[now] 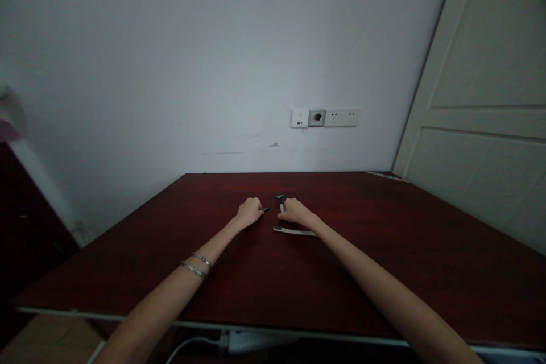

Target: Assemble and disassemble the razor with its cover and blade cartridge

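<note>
My left hand (pixel 250 211) is closed around a small dark piece (pixel 266 209), whose end sticks out to the right of the fingers. Its exact kind is too small to make out. Just across from it, my right hand (pixel 295 211) grips a razor (pixel 280 200) by its light-grey handle, the dark T-shaped head pointing away from me. A gap separates the two hands. Below my right hand lies a slim, slightly bent light-grey strip (pixel 295 231) with a dark left end. My right wrist covers its other end.
The dark red table (pixel 239 278) reaches back to a white wall (pixel 239 68) with a row of sockets (pixel 341 118). A cream door panel (pixel 478 142) borders the right side. Under the front edge are a white cable (pixel 191 341) and a white box-like item (pixel 251 341).
</note>
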A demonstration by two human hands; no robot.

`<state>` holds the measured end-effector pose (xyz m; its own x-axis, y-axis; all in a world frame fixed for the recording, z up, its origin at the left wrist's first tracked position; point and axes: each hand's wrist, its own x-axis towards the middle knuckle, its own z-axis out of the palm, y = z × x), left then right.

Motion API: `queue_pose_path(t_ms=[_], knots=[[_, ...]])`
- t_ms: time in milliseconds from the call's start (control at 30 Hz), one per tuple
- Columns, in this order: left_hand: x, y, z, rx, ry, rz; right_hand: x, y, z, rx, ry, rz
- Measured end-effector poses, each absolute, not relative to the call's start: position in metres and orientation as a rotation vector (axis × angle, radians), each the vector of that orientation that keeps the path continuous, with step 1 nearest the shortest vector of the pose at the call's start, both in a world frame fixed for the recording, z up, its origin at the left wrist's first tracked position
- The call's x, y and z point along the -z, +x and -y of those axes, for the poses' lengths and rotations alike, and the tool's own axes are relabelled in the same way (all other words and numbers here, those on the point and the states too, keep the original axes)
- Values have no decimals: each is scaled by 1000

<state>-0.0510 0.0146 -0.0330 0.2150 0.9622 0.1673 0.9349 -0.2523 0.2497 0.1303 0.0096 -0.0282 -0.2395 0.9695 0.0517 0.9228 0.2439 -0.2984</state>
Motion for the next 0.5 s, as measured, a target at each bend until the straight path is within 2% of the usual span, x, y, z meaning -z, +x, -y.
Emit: queue_pose_path(t_ms=[300,500], knots=[[40,-54,-21,-533,2345,-1803,28,126,-2,-263,-1801,2218],[31,-48,-21,-708,2499,-1521,14,143,-10,-248,-1677,2174]])
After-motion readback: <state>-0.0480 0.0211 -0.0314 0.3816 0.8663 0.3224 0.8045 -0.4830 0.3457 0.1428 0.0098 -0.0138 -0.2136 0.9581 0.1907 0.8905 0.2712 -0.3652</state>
